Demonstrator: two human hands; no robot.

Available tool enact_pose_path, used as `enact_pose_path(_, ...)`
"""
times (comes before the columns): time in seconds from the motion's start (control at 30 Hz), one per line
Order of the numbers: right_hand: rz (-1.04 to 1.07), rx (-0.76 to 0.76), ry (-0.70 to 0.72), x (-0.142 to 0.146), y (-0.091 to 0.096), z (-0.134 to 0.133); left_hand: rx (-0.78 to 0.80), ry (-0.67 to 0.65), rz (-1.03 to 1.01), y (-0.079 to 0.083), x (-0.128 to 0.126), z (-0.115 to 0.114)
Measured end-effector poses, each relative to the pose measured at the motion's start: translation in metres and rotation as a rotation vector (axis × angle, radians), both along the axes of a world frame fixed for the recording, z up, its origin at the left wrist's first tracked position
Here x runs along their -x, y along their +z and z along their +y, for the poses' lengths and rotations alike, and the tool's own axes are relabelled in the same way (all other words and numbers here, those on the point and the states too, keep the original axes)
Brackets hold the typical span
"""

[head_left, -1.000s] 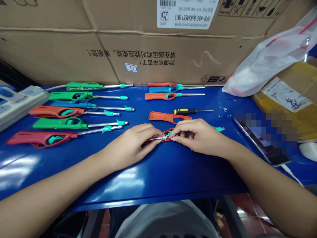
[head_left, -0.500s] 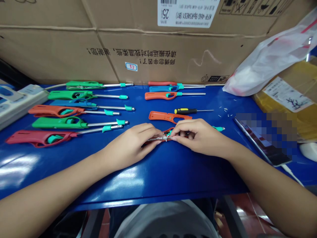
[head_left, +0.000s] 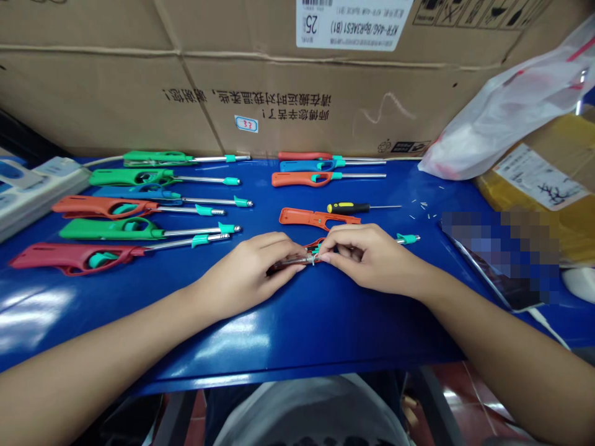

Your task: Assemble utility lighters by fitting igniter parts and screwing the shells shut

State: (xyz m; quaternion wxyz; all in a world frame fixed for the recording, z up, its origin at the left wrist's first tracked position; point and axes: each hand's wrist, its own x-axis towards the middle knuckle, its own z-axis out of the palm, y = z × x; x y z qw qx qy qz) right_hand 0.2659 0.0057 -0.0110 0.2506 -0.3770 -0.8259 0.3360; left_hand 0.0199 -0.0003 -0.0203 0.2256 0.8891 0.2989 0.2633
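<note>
My left hand is closed round a clear plastic lighter fuel tank, held level low over the table. At the tank's right end, where a small white part shows, my right hand pinches with thumb and forefinger; whatever is between those fingertips is too small to name. Behind both hands lies an opened lighter body, mostly covered by them, its teal nozzle tip poking out to the right. An orange shell half rests just beyond. Farther back is a black and yellow screwdriver.
Several lighters, among them a red one, lie in rows at left. More stand at back centre, including an orange one. A carton walls the back. At right are a phone, tiny white bits and a plastic bag.
Both hands stay nearly where they were. The tank has turned slightly in the fingers and the right fingertips have shifted a little at its end.
</note>
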Motion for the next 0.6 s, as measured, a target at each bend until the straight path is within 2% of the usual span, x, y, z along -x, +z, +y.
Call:
enact_pose_path(0.17,0.012,0.012,-0.043,0.0026,0.0001,-0.0013,0.040,0.042,-0.026,-0.0027,-0.0003,-0.0005)
enact_pose_path(0.37,0.033,0.109,-0.102,0.0053,-0.0014,-0.0009,0.044,0.055,-0.033,-0.0026,-0.0012,0.0002)
enact_pose_path(0.6,0.032,0.140,-0.108,0.0050,-0.0032,-0.0004,0.042,0.058,-0.036,-0.0039,0.0001,0.0000)
